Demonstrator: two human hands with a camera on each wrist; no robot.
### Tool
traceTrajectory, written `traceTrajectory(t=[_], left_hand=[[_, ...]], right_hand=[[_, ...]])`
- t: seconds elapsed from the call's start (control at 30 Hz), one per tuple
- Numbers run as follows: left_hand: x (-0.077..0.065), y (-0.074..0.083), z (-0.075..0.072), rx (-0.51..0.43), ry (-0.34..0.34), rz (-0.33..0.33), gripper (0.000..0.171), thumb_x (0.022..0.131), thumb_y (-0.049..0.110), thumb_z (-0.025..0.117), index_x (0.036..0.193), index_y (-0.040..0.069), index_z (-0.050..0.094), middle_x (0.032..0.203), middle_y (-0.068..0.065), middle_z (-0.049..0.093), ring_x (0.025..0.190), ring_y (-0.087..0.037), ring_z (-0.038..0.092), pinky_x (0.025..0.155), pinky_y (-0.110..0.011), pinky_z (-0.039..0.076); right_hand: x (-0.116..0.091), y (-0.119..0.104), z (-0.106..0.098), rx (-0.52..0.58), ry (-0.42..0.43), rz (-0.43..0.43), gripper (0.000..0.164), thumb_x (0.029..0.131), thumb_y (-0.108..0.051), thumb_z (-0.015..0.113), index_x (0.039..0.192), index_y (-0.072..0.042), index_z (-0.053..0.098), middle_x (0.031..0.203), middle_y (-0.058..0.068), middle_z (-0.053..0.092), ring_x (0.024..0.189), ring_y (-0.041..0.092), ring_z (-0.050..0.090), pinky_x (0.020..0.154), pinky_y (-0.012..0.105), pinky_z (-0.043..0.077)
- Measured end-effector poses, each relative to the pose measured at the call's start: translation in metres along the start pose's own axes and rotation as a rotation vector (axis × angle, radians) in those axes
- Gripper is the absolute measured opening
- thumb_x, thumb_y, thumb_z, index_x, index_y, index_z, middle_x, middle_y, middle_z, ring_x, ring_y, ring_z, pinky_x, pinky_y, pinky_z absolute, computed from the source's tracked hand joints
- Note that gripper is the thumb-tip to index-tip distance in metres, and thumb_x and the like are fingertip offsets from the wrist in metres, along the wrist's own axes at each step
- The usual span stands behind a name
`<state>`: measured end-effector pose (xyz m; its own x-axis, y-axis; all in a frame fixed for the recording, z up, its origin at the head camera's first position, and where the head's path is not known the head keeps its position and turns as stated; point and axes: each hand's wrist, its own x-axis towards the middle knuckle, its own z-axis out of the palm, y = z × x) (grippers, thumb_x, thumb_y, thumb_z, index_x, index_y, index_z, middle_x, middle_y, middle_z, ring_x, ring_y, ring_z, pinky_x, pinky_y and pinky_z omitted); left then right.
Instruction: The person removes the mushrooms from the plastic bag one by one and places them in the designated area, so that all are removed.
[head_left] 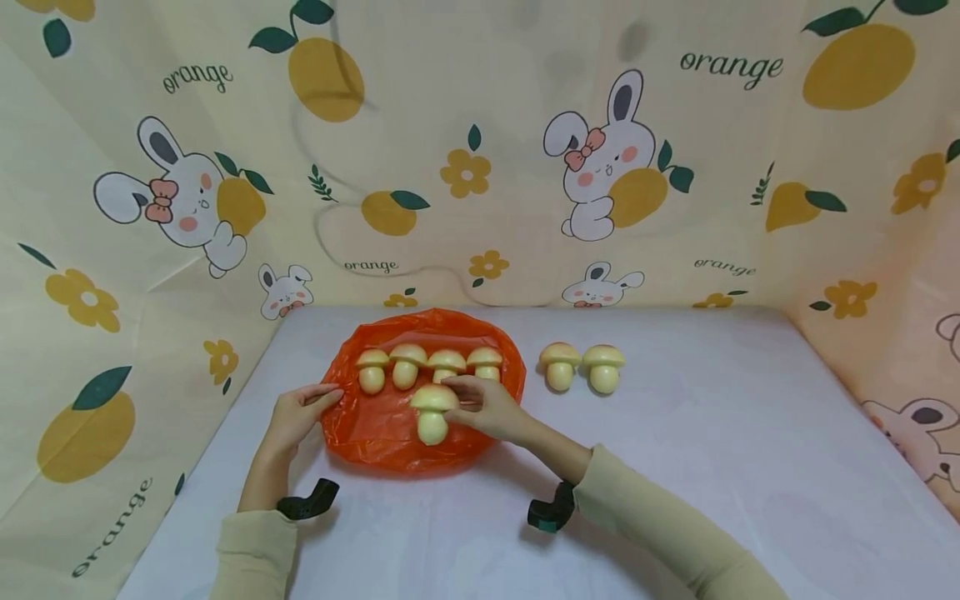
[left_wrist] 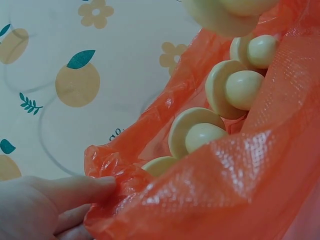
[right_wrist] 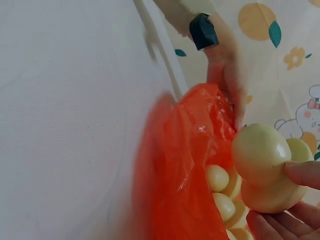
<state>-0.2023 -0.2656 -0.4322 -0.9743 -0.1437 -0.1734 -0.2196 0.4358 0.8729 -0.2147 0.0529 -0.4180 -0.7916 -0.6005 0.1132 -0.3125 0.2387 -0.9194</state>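
Observation:
A red plastic bag (head_left: 378, 454) lies spread open on the table with a row of several pale yellow toy mushrooms (head_left: 408, 367) inside. My left hand (head_left: 296, 421) pinches the bag's left rim between thumb and fingers, seen close up in the left wrist view at the crumpled edge (left_wrist: 102, 162). Over the bag's front half, my right hand (head_left: 487, 408) holds another mushroom (head_left: 432, 425) by its side, stem downward. In the right wrist view the thumb (right_wrist: 302, 172) presses on this mushroom and the fingers support it from the other side.
Two more mushrooms, one (head_left: 560, 367) beside the other (head_left: 603, 368), stand on the white table (head_left: 712, 467) to the right of the bag. A cloth printed with rabbits and oranges (head_left: 465, 83) hangs behind and at both sides. Each wrist wears a black camera (head_left: 309, 500).

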Motion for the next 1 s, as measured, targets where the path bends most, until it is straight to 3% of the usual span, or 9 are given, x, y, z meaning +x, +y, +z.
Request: traceTrajectory(t=[0.2,0.57,1.0], left_hand=[[-0.001,-0.001,-0.001,-0.013,0.003,0.004,0.05,0.094,0.032,0.061,0.128,-0.005,0.058,0.099,0.007,0.072,0.079,0.008,0.056,0.074,-0.008,0.047],[0.0,0.0,-0.001,0.007,0.002,-0.025,0.052,0.094,0.038,0.059,0.13,-0.001,0.057,0.117,-0.009,0.07,0.085,0.003,0.058,0.077,-0.007,0.048],[-0.001,0.0,-0.001,-0.006,-0.005,-0.024,0.052,0.095,0.036,0.059,0.13,-0.002,0.057,0.118,-0.011,0.07,0.084,0.003,0.058,0.076,-0.007,0.048]], right_hand=[[-0.006,0.0,-0.005,0.023,0.001,0.031,0.051,0.09,-0.01,0.065,0.136,0.006,0.049,0.136,0.025,0.055,0.12,0.04,0.058,0.099,0.041,0.052],[-0.019,-0.002,-0.019,0.039,0.014,0.046,0.052,0.089,-0.011,0.066,0.136,0.004,0.049,0.136,0.025,0.055,0.121,0.038,0.058,0.098,0.039,0.052],[-0.032,-0.003,-0.037,-0.007,0.04,0.047,0.054,0.089,-0.012,0.068,0.137,0.002,0.049,0.136,0.023,0.056,0.122,0.039,0.059,0.1,0.043,0.051]])
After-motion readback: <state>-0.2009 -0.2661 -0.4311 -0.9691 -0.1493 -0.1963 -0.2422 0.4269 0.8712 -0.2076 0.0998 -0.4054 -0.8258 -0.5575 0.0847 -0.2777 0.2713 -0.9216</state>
